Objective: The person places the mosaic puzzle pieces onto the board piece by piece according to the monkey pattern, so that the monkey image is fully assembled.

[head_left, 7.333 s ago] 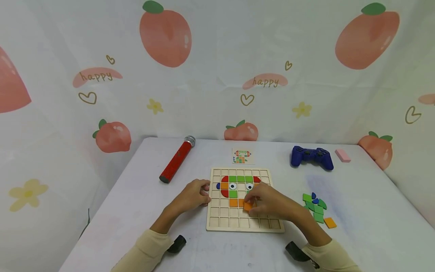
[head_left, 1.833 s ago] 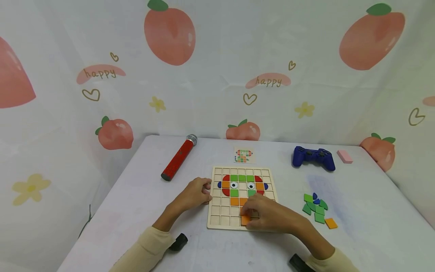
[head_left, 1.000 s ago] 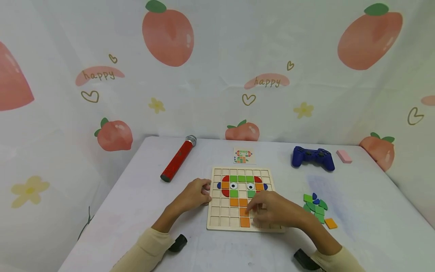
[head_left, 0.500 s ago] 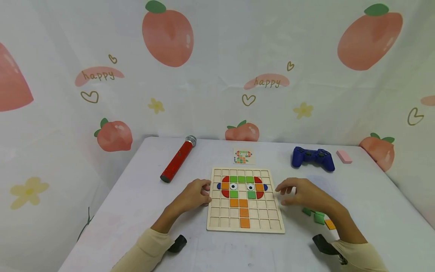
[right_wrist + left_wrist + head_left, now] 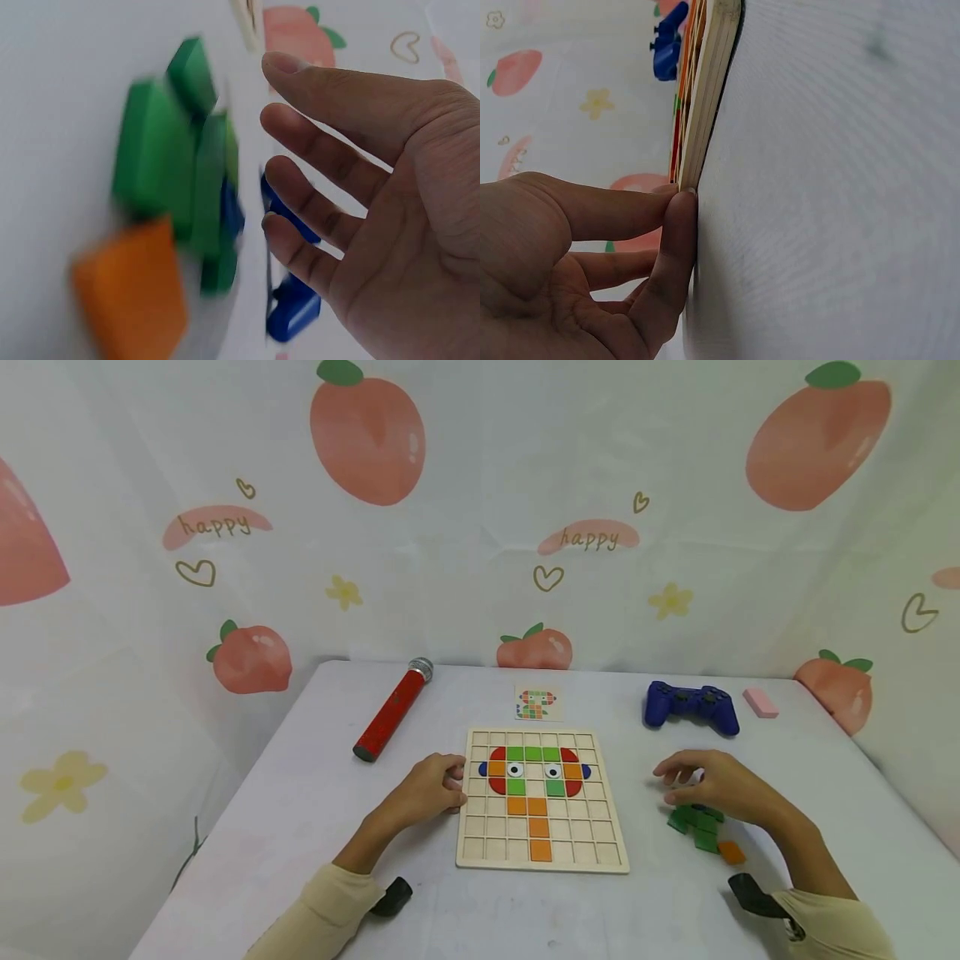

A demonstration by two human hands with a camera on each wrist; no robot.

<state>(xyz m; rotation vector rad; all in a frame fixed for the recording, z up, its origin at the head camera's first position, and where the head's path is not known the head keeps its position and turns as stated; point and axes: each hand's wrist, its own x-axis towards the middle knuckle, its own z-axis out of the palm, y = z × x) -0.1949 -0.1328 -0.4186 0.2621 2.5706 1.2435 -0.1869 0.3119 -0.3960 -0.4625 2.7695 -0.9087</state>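
A wooden grid board (image 5: 592,835) lies on the table, with red, green, orange and blue tiles and two eye tiles set in its squares. Orange tiles (image 5: 540,850) run down its lower middle. My left hand (image 5: 423,792) pinches the board's left edge between thumb and finger, seen close in the left wrist view at the wooden edge (image 5: 706,105). Over the loose tiles to the right hovers my right hand (image 5: 720,785), fingers apart and holding nothing. Green tiles (image 5: 154,150) and an orange tile (image 5: 139,292) lie below it; the hand partly hides the pile in the head view.
Behind the board lies a small picture card (image 5: 537,703) with a similar coloured figure. A red microphone (image 5: 390,714) is at the back left. A blue game controller (image 5: 690,706) and a pink block (image 5: 761,702) are at the back right.
Orange tiles were added down the board's lower middle, and a blue piece shows at the figure's right side. My right hand has moved right, off the board to the loose tiles. My left hand stayed.
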